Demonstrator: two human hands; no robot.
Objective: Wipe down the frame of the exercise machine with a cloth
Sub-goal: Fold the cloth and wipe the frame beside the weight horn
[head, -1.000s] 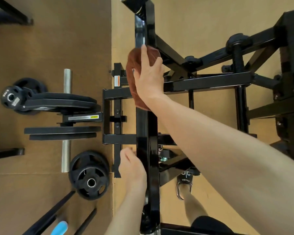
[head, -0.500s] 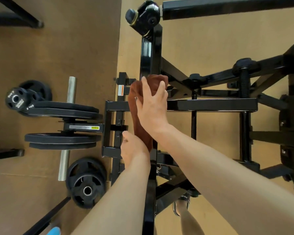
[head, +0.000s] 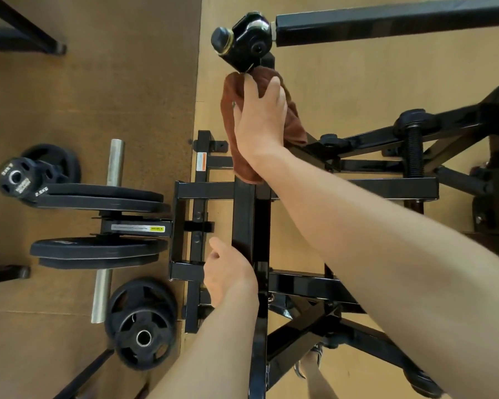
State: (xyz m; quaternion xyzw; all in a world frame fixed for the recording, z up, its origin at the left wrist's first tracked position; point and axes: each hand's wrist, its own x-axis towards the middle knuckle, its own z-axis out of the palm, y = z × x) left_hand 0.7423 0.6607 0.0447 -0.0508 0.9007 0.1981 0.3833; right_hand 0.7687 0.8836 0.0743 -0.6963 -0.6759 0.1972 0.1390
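The right hand [head: 260, 116] presses the brown cloth [head: 293, 122] around the black frame [head: 244, 214] in the upper centre, grasping it. The left hand [head: 228, 273] grips the frame lower down.

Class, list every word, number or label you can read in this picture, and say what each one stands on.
"2.5KG": on the small weight plate at far left.
Other raised lettering on that plate: too blurred to read.
Orange and white sticker on the frame upright: print too small.
White and yellow label on the plate-loading arm: unreadable.
Sandal below: no marking can be made out.
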